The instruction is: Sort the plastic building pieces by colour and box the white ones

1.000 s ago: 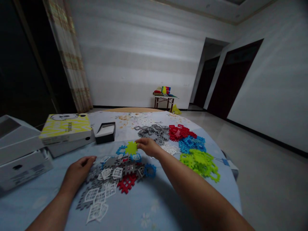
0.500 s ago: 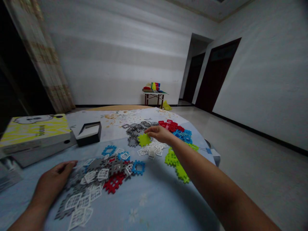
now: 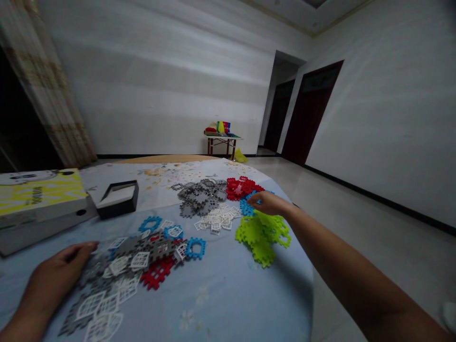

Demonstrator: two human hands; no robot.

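My right hand (image 3: 268, 202) is over the light-green toothed pieces (image 3: 257, 235), its fingertips near the blue pieces (image 3: 246, 205). Its fingers are bent with a small gap, and no piece shows between them. My left hand (image 3: 59, 271) rests at the left edge of a mixed heap, fingers loosely curved, thumb apart, holding nothing visible. In that heap lie dark grey pieces (image 3: 131, 248), white lattice window pieces (image 3: 140, 260), a red piece (image 3: 156, 273) and a blue square frame (image 3: 195, 248).
Sorted piles of grey pieces (image 3: 199, 197), white window pieces (image 3: 218, 217) and red pieces (image 3: 242, 188) lie farther back. A black open box (image 3: 119, 204) and a yellow-and-white box (image 3: 42, 192) stand at left. The table's edge curves along the right.
My right hand has moved right from the grey pile to the green pile, and the green piece it pinched is no longer at its fingertips. The view has turned slightly right.
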